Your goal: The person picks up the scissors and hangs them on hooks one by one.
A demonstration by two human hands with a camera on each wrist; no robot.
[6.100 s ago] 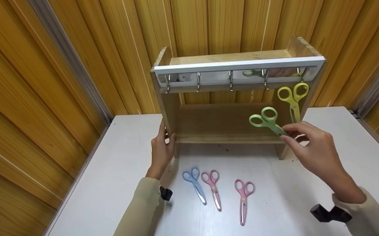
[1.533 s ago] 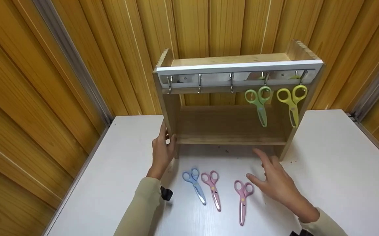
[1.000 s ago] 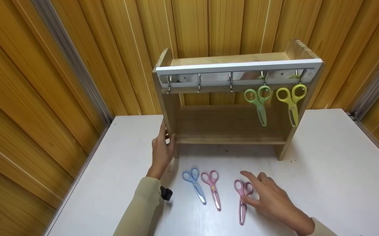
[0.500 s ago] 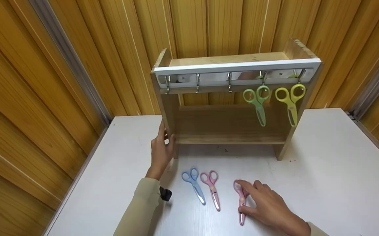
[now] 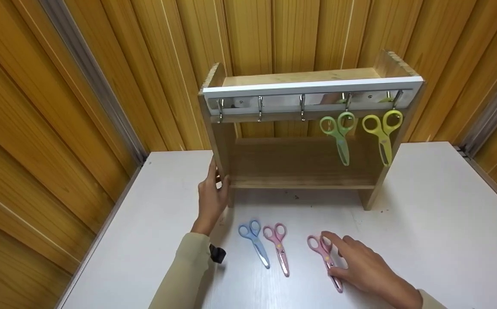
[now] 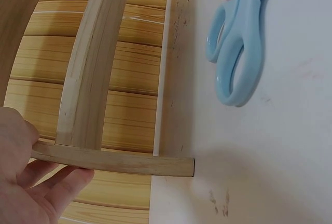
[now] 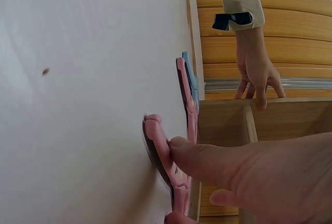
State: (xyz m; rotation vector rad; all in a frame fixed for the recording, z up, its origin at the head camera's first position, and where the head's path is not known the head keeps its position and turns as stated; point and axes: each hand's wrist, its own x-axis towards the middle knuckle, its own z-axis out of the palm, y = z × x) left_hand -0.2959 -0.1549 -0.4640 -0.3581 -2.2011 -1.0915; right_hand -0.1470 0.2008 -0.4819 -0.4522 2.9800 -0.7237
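My left hand point(image 5: 212, 195) grips the left side panel of a wooden shelf point(image 5: 302, 182), thumb in front and fingers behind, as the left wrist view also shows. At the lower right, my right hand point(image 5: 362, 264) holds the right-hand pink scissors point(image 5: 326, 257) on the table, thumb at the blade and index finger at the handle. Blue scissors point(image 5: 254, 243) and another pair of pink scissors point(image 5: 279, 244) lie side by side to the left. From the shelf's hooks hang green scissors point(image 5: 339, 135) and, rightmost, yellow scissors point(image 5: 383, 133).
A hook rail point(image 5: 280, 101) runs along the shelf's upper front; its three left hooks, such as the metal hook point(image 5: 260, 109), carry nothing. The white table point(image 5: 166, 253) meets wood-patterned walls point(image 5: 291, 34) at the back and sides.
The green scissors went from my right hand onto a hook. That hand then came down to the right-hand pink scissors, whose blade tip has swung right. My left hand stays on the shelf.
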